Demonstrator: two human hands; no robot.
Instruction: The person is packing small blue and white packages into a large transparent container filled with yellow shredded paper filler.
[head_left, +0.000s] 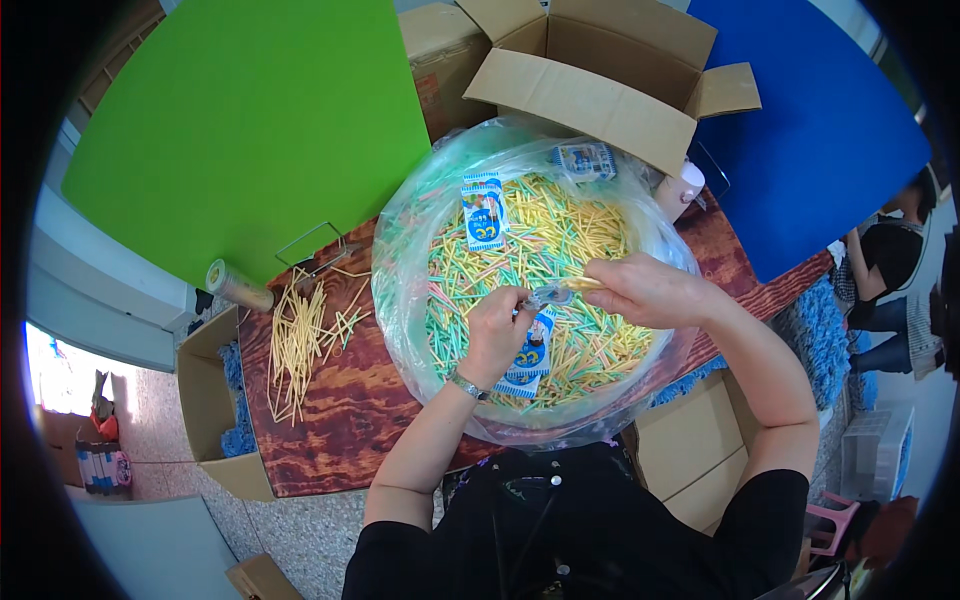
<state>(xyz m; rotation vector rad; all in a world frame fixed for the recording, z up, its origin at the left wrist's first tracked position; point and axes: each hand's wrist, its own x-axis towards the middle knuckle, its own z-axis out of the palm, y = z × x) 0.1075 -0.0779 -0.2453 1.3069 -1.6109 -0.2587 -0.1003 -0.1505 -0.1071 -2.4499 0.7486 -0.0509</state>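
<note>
Over a big round heap of thin pastel sticks (590,225), my left hand (494,333) pinches a small, mostly clear plastic packet (547,297). My right hand (645,291) is closed around a few yellow sticks (580,284), their ends at the packet's edge; whether they are inside it I cannot tell. A clear plastic bag (398,270) lines the heap's wide container, its rim folded outward. Blue-and-white printed packets lie on the sticks: one upright packet (484,215) at the left, another packet (584,162) at the back, and overlapping packets (533,348) beside my left hand.
Pale yellow sticks (296,345) lie loose on the red-brown wooden table (350,400), near a cylindrical canister (238,284). Behind are an open cardboard box (600,90), a green board (260,130) and a blue board (800,130). Another person (890,260) is at the right.
</note>
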